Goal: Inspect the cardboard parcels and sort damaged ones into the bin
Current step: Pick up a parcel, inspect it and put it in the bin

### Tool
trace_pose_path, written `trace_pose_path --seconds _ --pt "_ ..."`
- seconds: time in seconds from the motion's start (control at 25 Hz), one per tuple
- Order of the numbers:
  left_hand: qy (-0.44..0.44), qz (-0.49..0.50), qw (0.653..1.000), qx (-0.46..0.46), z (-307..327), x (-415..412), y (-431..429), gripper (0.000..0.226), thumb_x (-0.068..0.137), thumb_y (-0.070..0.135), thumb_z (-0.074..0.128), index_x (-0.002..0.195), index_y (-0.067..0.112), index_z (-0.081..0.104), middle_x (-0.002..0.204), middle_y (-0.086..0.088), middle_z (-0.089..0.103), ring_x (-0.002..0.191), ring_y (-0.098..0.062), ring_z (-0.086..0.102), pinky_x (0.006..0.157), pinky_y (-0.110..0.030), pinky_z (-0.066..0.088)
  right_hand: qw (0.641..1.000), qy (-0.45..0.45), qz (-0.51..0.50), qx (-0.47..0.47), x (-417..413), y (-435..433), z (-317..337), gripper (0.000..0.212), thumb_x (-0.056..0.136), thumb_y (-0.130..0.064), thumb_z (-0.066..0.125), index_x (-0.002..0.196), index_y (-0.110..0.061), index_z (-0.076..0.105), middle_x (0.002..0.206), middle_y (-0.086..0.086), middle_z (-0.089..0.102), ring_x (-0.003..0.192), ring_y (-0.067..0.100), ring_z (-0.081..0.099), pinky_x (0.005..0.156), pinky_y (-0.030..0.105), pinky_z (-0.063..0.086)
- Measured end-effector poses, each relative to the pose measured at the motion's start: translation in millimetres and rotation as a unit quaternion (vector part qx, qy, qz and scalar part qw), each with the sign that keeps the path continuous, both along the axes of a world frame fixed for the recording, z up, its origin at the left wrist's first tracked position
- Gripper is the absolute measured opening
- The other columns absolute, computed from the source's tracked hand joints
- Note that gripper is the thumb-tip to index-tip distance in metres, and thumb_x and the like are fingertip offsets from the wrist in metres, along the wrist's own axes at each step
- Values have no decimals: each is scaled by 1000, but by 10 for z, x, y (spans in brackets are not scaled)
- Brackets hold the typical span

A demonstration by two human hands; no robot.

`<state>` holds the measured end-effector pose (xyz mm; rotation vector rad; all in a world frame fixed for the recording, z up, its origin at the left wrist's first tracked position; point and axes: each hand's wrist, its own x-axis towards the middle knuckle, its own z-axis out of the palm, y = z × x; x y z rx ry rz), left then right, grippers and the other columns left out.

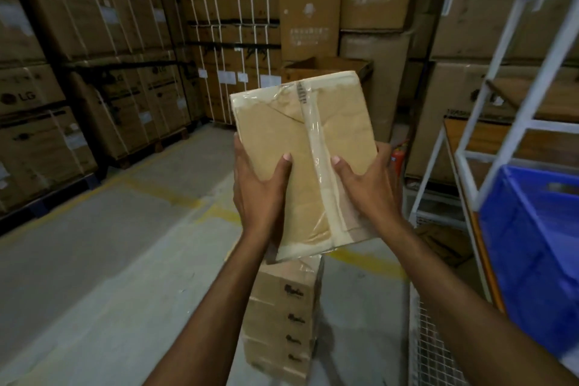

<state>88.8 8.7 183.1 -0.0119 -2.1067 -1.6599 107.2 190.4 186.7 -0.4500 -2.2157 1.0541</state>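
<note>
I hold a flat brown cardboard parcel [291, 135] up in front of me, its broad taped face toward the camera. The clear tape is wrinkled and the paper surface near the top looks torn and creased. My left hand [260, 188] grips its left edge, thumb on the face. My right hand [366, 185] grips the right edge the same way; the other fingers of both hands are hidden behind the parcel. Below it stands a stack of several similar parcels [285, 316] on the floor. A blue plastic bin [532, 254] sits at the right.
Tall stacked cartons [94, 56] on pallets line the left and back walls. An open cardboard box [326, 67] stands behind the parcel. A white metal rack [488, 103] with a wooden shelf stands on the right; wire mesh lies below it. Grey concrete floor [109, 260] has yellow lines.
</note>
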Motion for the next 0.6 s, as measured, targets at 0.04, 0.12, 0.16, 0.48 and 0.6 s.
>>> trace_pose_path --seconds 0.04,0.12,0.16,0.48,0.6 --pt "3 -18 1000 -8 97 98 34 102 90 60 72 166 46 6 167 4 38 146 -26 46 119 -51 40 1000 10 -9 -3 158 44 73 77 88 -61 70 141 -21 33 139 9 55 123 34 56 94 43 49" --pt "17 -59 998 -25 284 393 136 106 90 55 75 166 46 1 168 3 35 146 -27 46 118 -52 39 999 34 -21 -5 533 165 211 78 87 -62 70 142 -21 32 139 8 56 122 34 58 94 45 51" --pt "20 -76 996 -32 361 593 201 109 90 52 76 166 46 -2 169 2 33 146 -28 45 118 -53 39 999 47 -24 -9 753 235 271 78 87 -61 71 142 -21 32 139 8 56 122 33 58 93 45 52" --pt "44 -113 992 26 552 2254 677 92 84 38 87 147 29 21 144 0 50 125 -21 57 112 -53 50 995 87 -51 3 2433 795 533 79 82 -61 77 136 -22 36 135 6 58 118 29 61 90 47 55" --pt "45 -213 976 4 679 2652 655 94 85 28 87 153 28 22 145 3 46 128 -16 54 113 -49 50 993 95 -66 -12 2993 939 725 78 82 -60 78 139 -20 41 135 5 60 120 28 60 90 44 53"
